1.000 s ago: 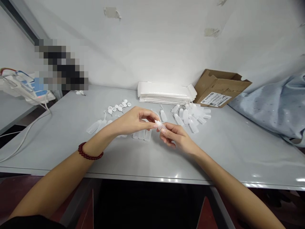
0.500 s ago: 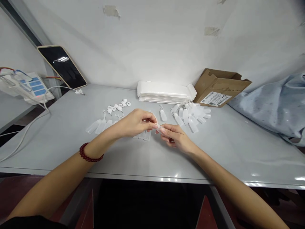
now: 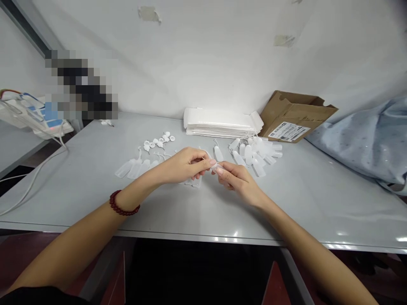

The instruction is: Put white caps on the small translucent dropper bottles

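Left hand (image 3: 186, 165) and right hand (image 3: 238, 178) pinch one translucent piece (image 3: 215, 166) between closed fingertips, left of one cardboard box (image 3: 288, 111). One jumbled white heap (image 3: 260, 149) lies before it.

We wear a dark red beaded bracelet (image 3: 121, 210) around our left wrist and a black sleeve (image 3: 44, 295) high on our left arm.

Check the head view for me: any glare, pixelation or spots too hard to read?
Head view: bright glints along the gray tabletop's front edge; head view, upper left: a coarse pixelated block masks detail; head view, center: the translucent piece between left hand and right hand is small and pale, its outline unclear.
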Available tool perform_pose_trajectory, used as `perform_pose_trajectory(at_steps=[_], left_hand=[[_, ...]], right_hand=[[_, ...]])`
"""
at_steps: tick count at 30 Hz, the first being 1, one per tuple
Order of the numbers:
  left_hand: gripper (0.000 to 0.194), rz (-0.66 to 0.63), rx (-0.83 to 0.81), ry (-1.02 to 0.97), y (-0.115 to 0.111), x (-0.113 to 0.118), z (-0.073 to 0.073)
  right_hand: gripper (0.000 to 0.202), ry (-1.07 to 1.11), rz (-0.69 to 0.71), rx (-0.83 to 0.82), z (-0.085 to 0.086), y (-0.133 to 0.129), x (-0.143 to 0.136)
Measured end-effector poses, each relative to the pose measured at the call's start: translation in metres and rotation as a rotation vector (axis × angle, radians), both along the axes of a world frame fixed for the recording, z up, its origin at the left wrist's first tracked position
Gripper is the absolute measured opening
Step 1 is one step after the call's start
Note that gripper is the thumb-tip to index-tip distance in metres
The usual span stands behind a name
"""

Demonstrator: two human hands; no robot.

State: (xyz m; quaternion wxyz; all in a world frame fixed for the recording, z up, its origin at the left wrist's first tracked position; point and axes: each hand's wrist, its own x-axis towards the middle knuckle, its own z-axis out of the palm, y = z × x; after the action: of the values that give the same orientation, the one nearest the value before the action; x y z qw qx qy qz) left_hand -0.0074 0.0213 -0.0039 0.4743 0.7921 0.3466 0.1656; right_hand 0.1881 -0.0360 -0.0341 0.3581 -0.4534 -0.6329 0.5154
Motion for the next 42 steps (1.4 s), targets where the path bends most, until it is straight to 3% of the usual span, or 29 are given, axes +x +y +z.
perform_pose_trajectory(at_steps=[5,10,13,20,26,33,42], left_hand=[[0.031,-0.104,0.045,-0.012,-0.001,-0.004,0.004],[0.03,-0.081,0.215,-0.061,-0.006,-0.002,0.004],[0.03,-0.063,0.266,-0.077,-0.006,0.0,0.004],[0.036,0.008,0.1,-0.003,-0.005,0.0,0.002],[0.035,-0.005,0.102,-0.085,-0.01,0.004,-0.001],[0.031,-0.019,0.268,-0.127,-0.012,0.007,-0.004],[0.03,0.048,0.311,-0.096,-0.008,0.008,-0.007]], right_hand=[[0.034,0.269,0.122,-0.314,0.004,0.001,0.004],[0.034,0.408,0.131,-0.464,0.006,0.003,0.008],[0.034,0.405,0.117,-0.447,0.006,0.003,0.007],[0.033,0.346,0.11,-0.263,0.002,0.002,0.001],[0.033,0.421,0.136,-0.386,0.002,0.006,0.008],[0.031,0.522,0.18,-0.498,-0.001,0.01,0.013],[0.033,0.472,0.107,-0.485,-0.001,0.011,0.01]])
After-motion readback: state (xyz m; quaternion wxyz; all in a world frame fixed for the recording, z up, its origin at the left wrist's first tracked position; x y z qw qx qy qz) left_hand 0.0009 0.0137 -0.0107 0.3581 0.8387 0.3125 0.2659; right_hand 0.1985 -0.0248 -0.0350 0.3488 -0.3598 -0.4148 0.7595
